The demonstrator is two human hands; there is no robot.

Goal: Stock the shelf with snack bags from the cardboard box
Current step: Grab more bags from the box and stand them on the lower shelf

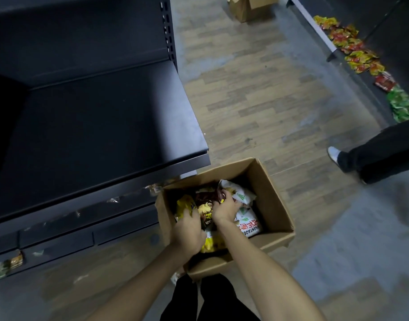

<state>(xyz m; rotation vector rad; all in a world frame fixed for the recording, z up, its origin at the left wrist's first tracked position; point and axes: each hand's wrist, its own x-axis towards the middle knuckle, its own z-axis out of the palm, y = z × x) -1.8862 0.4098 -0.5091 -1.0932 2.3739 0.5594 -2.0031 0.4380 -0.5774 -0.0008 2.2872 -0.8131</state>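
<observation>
An open cardboard box (270, 195) stands on the floor in front of my legs, holding several snack bags. Both my hands are inside it. My left hand (188, 230) grips a yellow snack bag (185, 205) at the box's left side. My right hand (225, 208) curls its fingers over a dark brown snack bag (204, 200) in the middle. White snack bags (246, 218) with red and green print lie at the right of the box. The dark metal shelf (101, 126) is to the left, its wide board bare.
Another person's leg and shoe (333, 154) stand at the right on the wood-pattern floor. A second low shelf (365, 72) at the far right carries yellow, red and green snack bags. Another cardboard box (250, 8) sits at the top of the aisle.
</observation>
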